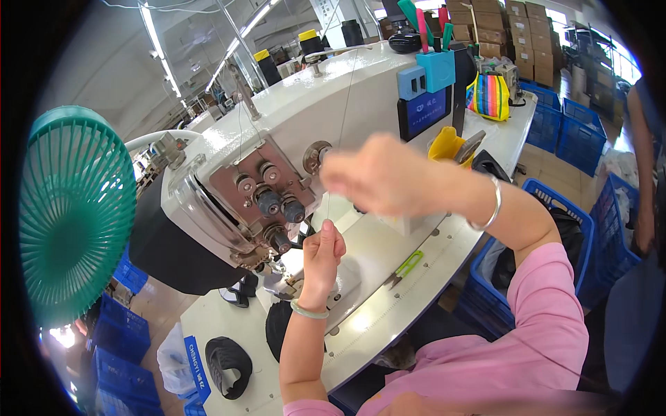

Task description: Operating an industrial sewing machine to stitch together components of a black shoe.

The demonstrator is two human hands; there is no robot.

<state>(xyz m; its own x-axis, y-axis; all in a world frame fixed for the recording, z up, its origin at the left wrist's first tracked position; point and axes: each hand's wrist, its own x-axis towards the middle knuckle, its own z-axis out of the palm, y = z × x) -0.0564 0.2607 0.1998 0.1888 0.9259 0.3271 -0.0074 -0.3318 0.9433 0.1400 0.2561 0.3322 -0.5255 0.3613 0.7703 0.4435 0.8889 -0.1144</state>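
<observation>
Thread runs near-vertical off the machine plate's right edge, up from left hand, thumb and finger clamped on it, toward right hand, curled, too blurred to tell grip.

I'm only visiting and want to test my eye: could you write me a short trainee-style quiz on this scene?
1. Which of the person's hands is higher in the picture? A) Left. B) Right. C) Both level.
2. True or false: the green fan appears to the left of the sewing machine.
3. Fill in the blank: the small bright green tool lies on the pale ____.

Key: 1. B, the right hand. 2. True. 3. Table.
</observation>
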